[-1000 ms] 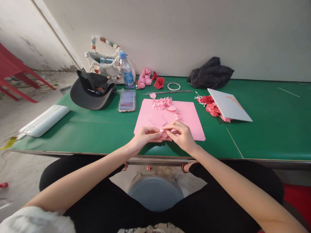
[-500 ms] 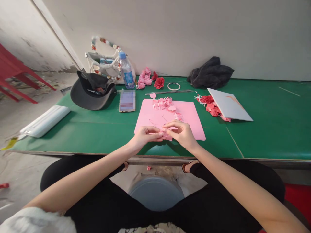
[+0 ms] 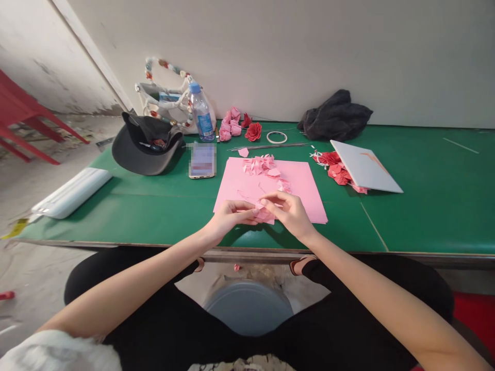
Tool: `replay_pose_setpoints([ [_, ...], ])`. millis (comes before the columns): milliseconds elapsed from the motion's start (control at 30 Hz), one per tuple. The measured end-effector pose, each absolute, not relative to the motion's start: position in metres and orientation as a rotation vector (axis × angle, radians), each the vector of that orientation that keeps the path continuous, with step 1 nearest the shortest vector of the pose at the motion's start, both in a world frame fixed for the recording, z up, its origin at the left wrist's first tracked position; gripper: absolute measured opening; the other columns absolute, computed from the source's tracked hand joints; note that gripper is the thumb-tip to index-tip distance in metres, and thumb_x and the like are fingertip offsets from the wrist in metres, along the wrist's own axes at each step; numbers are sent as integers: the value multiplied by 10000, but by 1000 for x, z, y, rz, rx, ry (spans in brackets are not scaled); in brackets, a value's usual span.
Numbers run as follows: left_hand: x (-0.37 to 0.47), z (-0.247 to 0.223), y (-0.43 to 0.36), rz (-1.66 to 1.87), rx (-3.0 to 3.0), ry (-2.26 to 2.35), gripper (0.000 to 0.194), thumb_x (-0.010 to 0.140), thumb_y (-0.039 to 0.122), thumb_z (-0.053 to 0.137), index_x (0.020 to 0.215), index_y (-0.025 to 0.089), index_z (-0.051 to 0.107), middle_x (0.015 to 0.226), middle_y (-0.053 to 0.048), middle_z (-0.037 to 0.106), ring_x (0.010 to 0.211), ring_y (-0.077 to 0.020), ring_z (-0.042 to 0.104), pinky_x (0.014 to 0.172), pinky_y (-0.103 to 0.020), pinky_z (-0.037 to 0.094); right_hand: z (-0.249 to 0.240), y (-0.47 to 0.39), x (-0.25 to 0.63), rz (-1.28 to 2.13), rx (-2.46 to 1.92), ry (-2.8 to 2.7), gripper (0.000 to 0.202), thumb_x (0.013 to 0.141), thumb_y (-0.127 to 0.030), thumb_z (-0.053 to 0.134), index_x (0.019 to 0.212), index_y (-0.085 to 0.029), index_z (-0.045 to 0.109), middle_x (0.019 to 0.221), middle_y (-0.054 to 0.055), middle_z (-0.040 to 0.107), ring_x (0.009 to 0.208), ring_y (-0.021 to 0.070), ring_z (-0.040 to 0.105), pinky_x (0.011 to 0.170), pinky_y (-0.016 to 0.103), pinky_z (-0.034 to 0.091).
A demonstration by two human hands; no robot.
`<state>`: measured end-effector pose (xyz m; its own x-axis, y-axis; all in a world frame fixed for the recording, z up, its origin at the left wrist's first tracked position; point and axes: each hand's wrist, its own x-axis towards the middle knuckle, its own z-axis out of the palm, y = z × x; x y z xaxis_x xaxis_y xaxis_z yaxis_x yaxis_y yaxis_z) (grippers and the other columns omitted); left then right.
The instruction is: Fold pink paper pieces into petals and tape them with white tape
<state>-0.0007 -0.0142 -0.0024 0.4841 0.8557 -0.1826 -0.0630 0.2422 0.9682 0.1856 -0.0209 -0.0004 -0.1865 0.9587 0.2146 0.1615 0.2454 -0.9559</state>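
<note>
Between my two hands is a small piece of pink paper (image 3: 264, 213), partly covered by my fingers. My left hand (image 3: 236, 216) pinches it from the left with thumb and fingertips. From the right, my right hand (image 3: 288, 210) grips its upper edge between thumb and index finger. Both hands hover over the near edge of a stack of pink paper sheets (image 3: 232, 180). Folded pink paper pieces (image 3: 258, 165) lie on the stack's far part, and more pink pieces (image 3: 284, 185) rest just beyond my right hand.
Behind the stack lie thin wires (image 3: 270, 147), a tape roll (image 3: 277, 137) and red paper flowers (image 3: 253, 132). A phone (image 3: 202, 161), cap (image 3: 150, 149) and bottle (image 3: 201, 116) stand left. On the right, a white board (image 3: 367, 167) leans over red paper flowers (image 3: 339, 174).
My right thumb and index finger have shifted slightly right, away from my left fingertips, so a little more of the pink paper shows. My left hand has barely moved.
</note>
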Motion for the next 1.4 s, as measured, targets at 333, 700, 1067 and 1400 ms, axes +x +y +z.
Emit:
replay_pose_setpoints([
  [333, 0, -2, -15, 762, 1244, 892, 284, 795, 341, 688, 938, 100, 738, 911, -123, 744, 839, -216, 706, 824, -340, 557, 1, -12, 195, 1217, -1183, -1651, 204, 780, -333, 649, 818, -145, 719, 775, 49, 726, 654, 154, 666, 581, 265, 527],
  [700, 0, -3, -16, 769, 1218, 936, 279, 779, 353, 698, 904, 107, 737, 854, -115, 745, 811, -223, 710, 805, -348, 558, -5, -16, 189, 1055, -1193, -1706, 190, 828, -333, 597, 810, -162, 680, 775, 43, 709, 687, 163, 662, 635, 278, 532],
  [1067, 4, -7, -16, 871, 1348, 897, 223, 821, 368, 645, 838, 147, 617, 822, -22, 633, 783, -166, 664, 753, -309, 561, -7, -22, 186, 1064, -1205, -1732, 213, 850, -380, 574, 784, -184, 623, 727, 31, 664, 644, 163, 635, 605, 283, 515],
  [1400, 6, -18, -12, 984, 1466, 913, 197, 842, 340, 611, 795, 156, 558, 758, 11, 540, 697, -111, 578, 678, -239, 520, -9, -24, 180, 882, -1206, -1911, 316, 924, -391, 445, 667, -209, 430, 562, -44, 456, 525, 108, 435, 533, 242, 346],
])
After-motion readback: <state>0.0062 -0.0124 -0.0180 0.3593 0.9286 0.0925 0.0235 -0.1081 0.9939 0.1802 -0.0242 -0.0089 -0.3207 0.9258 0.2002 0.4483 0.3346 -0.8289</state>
